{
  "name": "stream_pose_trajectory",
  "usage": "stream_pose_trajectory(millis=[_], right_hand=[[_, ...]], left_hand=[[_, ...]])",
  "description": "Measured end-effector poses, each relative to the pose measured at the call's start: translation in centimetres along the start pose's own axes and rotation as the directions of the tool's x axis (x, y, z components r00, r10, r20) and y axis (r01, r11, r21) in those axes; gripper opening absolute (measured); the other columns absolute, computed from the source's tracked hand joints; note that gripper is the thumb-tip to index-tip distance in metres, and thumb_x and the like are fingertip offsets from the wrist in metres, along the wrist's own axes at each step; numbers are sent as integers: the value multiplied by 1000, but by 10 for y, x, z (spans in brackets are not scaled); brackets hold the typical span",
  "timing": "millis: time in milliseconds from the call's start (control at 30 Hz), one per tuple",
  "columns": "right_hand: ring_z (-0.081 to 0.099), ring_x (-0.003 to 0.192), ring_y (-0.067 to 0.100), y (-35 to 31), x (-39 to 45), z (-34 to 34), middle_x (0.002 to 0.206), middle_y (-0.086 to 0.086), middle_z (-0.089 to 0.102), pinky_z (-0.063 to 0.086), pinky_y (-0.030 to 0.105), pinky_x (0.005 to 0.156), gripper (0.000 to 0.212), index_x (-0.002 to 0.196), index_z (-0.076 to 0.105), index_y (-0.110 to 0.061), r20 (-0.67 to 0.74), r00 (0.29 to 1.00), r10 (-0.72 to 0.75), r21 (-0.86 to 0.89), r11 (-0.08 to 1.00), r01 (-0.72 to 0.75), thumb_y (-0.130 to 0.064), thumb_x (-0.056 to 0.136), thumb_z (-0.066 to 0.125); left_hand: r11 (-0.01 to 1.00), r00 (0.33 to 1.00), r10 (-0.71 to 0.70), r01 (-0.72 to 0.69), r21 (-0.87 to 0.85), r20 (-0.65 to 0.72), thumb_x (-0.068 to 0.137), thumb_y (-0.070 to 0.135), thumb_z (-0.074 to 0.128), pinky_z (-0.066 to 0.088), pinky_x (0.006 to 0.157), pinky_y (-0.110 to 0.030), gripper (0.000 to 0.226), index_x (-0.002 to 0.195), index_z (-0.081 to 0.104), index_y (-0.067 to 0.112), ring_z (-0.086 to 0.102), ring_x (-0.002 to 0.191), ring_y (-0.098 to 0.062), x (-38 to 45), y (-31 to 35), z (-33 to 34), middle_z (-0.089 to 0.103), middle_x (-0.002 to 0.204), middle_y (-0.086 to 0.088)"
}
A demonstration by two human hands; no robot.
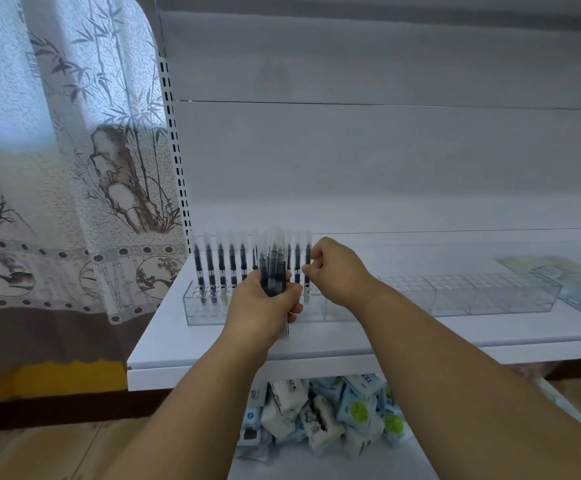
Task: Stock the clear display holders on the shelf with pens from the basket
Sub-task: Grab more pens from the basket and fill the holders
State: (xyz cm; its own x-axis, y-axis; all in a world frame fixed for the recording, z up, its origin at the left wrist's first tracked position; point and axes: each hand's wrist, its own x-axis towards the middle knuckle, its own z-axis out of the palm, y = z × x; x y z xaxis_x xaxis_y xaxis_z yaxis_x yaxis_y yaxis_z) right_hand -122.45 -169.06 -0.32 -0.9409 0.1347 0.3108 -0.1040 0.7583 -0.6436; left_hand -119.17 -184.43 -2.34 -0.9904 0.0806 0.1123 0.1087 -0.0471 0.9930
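Note:
My left hand (265, 306) grips a bundle of black pens with clear caps (273, 268), held upright in front of the leftmost clear display holder (195, 306) on the white shelf (213, 348). Several pens (209, 268) stand in a row in that holder's back holes. My right hand (334, 271) pinches the rightmost standing pen (307, 258) at its barrel. More clear holders (472, 296) continue in a line to the right with no pens in them. The basket is out of view.
A lower shelf holds a heap of small white and blue packets (334, 417). Flat printed cards (559, 271) lie at the shelf's right end. A patterned curtain (57, 168) hangs at the left, beside the perforated upright (175, 143).

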Motion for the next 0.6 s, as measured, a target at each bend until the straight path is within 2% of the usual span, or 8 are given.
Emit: stream_pose_trajectory(millis=[100,167,233,300,467,533,600], right_hand=[[55,80,5,-11,-13,-9,94,-6,59,42,19,65,12,105,55,-17,-131,991,21,182,983,3,-25,96,56],[59,79,8,-21,-24,-16,91,-4,65,48,22,70,17,97,64,-18,-38,999,28,314,949,-15,-32,98,54],[58,67,7,-29,-33,-20,79,-2,65,48,20,65,21,89,67,-16,132,991,10,392,918,-61,-31,98,56],[56,62,7,-31,-35,-25,75,-1,63,47,18,61,16,85,67,-16,159,987,-2,404,913,-63,-24,96,60],[57,75,15,-28,-32,-30,88,7,66,49,29,69,18,88,65,-15,68,997,47,316,947,-67,-27,98,56],[55,71,13,-29,-33,-30,84,4,64,46,27,62,22,94,63,-13,14,997,73,314,946,-74,-28,101,49],[56,65,9,-28,-30,-30,83,-2,67,41,24,57,22,97,59,-13,-59,991,117,406,910,-83,-28,102,44]], left_hand=[[998,999,-27,29,-60,30,88,5,71,57,64,-32,17,103,64,9,69,67,-19,-1,3,0,74,83,-9],[990,995,-55,64,-125,78,88,2,69,57,67,-34,18,106,65,5,71,71,-22,0,6,1,76,86,-13],[987,990,-55,74,-143,129,89,0,67,60,70,-37,17,107,66,2,72,74,-25,-1,8,4,76,88,-15],[987,985,-54,77,-140,162,90,1,66,62,73,-38,17,107,67,2,73,76,-25,-1,11,7,76,88,-15],[983,982,-60,89,-162,177,90,1,67,61,75,-39,18,108,66,1,74,85,-29,-1,14,10,76,92,-17],[978,987,-73,100,-185,146,92,0,64,61,75,-43,15,107,62,0,74,82,-31,0,13,9,75,91,-19],[980,991,-84,102,-171,105,93,-1,62,61,74,-45,11,104,60,2,73,77,-30,1,11,7,74,89,-21]])
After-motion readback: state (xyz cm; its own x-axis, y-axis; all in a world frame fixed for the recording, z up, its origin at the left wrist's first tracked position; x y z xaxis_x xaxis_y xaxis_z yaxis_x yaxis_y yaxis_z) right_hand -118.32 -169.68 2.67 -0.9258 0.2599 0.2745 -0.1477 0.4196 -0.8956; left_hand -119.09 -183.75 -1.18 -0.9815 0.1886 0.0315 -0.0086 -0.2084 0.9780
